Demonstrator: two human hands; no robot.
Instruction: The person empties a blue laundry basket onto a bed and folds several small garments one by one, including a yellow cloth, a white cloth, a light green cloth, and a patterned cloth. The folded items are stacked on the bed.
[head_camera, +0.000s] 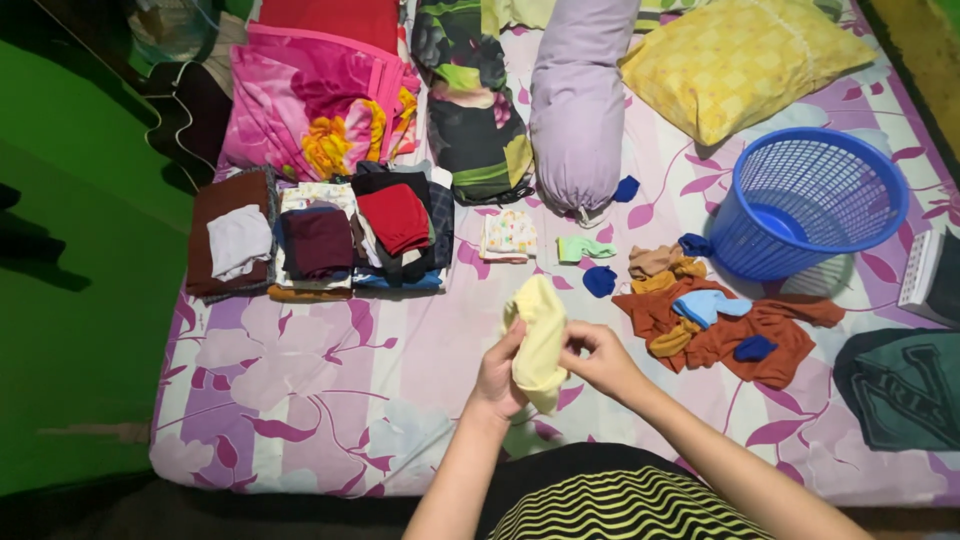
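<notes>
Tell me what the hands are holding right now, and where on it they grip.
Both hands hold a small pale yellow cloth: the left hand grips its left edge, and the right hand pinches its right edge near the middle.

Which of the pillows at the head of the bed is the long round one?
The plain lilac bolster pillow, a long cylinder lying in the middle. The yellow checked pillow on its right is flat and square.

Both hands, the left hand (497, 375) and right hand (598, 358), grip a yellow cloth (538, 340) above the mattress's (330, 400) near edge; a blue basket (812, 200) lies near its right edge.
</notes>
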